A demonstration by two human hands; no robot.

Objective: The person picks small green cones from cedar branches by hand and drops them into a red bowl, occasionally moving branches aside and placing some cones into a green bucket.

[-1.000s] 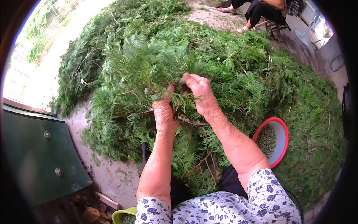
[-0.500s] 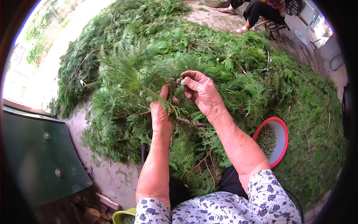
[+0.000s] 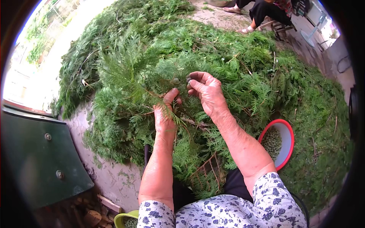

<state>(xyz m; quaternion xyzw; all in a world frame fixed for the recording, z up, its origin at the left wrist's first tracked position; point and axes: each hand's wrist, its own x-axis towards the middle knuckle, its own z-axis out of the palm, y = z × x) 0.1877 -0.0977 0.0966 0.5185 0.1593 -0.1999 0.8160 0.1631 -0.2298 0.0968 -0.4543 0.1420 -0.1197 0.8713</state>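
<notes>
In the head view, my left hand (image 3: pixel 165 110) is closed round the stem of a leafy green conifer branch (image 3: pixel 127 78), whose sprays fan out up and to the left. Close beside it, my right hand (image 3: pixel 207 91) has thumb and fingers curled together in a pinch. A small pale bit shows at those fingertips, probably a cone, though it is mostly hidden. Small grey-green cones (image 3: pixel 175 81) hang on the branch between the two hands. To the right of my right forearm, a red-rimmed white bucket (image 3: pixel 284 154) holds many small green cones (image 3: pixel 271 142).
A large heap of cut conifer branches (image 3: pixel 243 76) spreads around me. Lower left are a dark green panel (image 3: pixel 38 159), pieces of wood (image 3: pixel 109 204) and a yellow-green bucket (image 3: pixel 119 219) with cones. A seated person (image 3: pixel 266 17) and a pale fan (image 3: pixel 315 28) are at the back right.
My right hand has shifted slightly right, and the round cone seen at its fingertips is now mostly covered. The held branch has tilted a little in my left hand.
</notes>
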